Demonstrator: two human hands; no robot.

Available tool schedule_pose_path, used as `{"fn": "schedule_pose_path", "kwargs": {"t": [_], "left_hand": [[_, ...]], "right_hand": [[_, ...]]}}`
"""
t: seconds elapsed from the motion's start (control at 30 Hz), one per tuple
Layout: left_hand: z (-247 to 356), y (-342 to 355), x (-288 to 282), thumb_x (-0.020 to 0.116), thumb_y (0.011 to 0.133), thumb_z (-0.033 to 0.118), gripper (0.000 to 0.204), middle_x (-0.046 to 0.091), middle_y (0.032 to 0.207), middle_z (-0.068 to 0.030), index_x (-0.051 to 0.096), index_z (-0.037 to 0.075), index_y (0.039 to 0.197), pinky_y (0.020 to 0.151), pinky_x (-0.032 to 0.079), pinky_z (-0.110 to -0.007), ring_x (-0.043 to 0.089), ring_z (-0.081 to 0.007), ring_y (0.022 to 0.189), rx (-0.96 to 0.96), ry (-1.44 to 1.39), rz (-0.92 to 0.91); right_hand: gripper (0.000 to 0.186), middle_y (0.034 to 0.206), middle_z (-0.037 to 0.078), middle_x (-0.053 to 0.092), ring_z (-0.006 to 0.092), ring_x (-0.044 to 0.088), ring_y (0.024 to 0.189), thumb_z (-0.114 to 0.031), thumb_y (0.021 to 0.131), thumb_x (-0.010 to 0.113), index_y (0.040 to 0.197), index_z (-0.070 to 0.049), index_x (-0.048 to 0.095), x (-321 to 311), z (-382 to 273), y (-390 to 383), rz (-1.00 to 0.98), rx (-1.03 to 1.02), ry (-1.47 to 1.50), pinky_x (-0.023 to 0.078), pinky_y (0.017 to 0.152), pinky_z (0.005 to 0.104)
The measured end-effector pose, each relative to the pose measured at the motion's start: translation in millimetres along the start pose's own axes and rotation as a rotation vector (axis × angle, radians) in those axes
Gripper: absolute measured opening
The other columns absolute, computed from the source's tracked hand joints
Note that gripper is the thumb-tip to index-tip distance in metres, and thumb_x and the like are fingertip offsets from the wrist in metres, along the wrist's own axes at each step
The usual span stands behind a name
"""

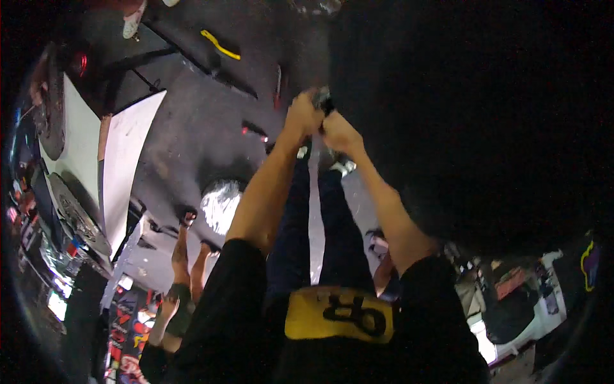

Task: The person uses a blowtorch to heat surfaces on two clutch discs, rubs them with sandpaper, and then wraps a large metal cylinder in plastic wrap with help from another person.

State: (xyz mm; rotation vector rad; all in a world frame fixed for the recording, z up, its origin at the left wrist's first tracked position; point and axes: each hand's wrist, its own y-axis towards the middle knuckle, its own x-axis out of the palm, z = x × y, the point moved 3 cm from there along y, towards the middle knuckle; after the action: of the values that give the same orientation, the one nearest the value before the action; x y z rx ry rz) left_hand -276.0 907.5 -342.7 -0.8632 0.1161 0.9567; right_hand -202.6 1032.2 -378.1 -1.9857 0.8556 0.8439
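Observation:
Both my arms stretch out in front of me, and my hands come close together beside a large dark shape [448, 121] that fills the upper right. My left hand [303, 116] is closed, its fingers curled around or against a small dark object [322, 100]. Just right of it and slightly nearer, my right hand [343, 134] is also closed against the same dark area. Blur and dim light hide what kind of thing they grip. My legs and shoes [345, 168] show below the hands.
On the dark floor lie a yellow curved bar [220, 45], a thin red-ended tool [277, 89] and a small dark item with red [254, 132]. Bent white panels [131, 153] stand left near wheels [77, 211]. Another person's legs [181, 256] are at lower left, a foot [133, 22] at top.

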Motion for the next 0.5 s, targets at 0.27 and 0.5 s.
{"fn": "schedule_pose_path", "kwargs": {"t": [0.27, 0.5], "left_hand": [[34, 7, 1, 0.074, 0.079, 0.01, 0.059, 0.071, 0.115, -0.0241, 0.063, 0.014, 0.137, 0.092, 0.057, -0.052, 0.069, -0.0444, 0.104, 0.147, 0.259, -0.061], [50, -7, 11, 0.07, 0.084, 0.009, 0.038, 0.071, 0.11, -0.0261, 0.066, 0.002, 0.121, 0.09, 0.058, -0.051, 0.071, -0.0442, 0.102, 0.037, 0.204, 0.056]], "right_hand": [[0.03, 0.095, 0.014, 0.076, 0.0302, 0.069, 0.107, -0.033, 0.083, 0.071, 0.087, -0.005, 0.079, -73, -13, -22, -0.403, -0.25, -0.277, 0.047, 0.104, 0.041], [0.023, 0.093, 0.009, 0.078, 0.0271, 0.072, 0.098, -0.028, 0.087, 0.063, 0.089, -0.015, 0.081, -43, 18, -28, -0.308, -0.328, -0.272, 0.039, 0.111, 0.0401]]}}
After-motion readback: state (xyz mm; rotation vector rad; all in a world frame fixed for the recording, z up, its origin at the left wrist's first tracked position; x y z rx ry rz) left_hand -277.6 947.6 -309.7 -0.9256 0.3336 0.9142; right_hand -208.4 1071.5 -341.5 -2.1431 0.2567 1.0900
